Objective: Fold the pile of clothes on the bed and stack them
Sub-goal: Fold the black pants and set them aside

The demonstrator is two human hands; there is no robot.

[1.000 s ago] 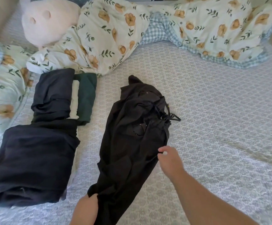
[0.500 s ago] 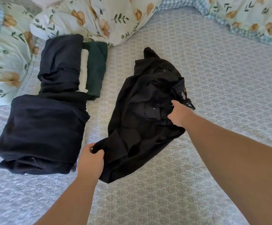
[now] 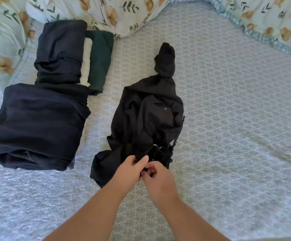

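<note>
From the head view, your left hand and right hand meet at the near edge of the black garment, both with fingers curled in and pinching its bunched cloth where a thin drawstring hangs. The garment lies crumpled in the middle of the bed, unfolded, one twisted end trailing toward the floral duvet. Mind the risks: if you lift from this one gathered spot, the limp fabric will likely hang in a rope and fold crooked, and the loose cord could tangle in your fingers. Dragging it left might also nudge the stack. The cloth looks thin, matte and floppy, creasing easily. To the left, well apart from it, sits the navy folded pile, thick and soft-edged, with another dark folded piece, a cream strip and a dark green folded piece just behind it. The sheet has a fine woven lattice pattern.
</note>
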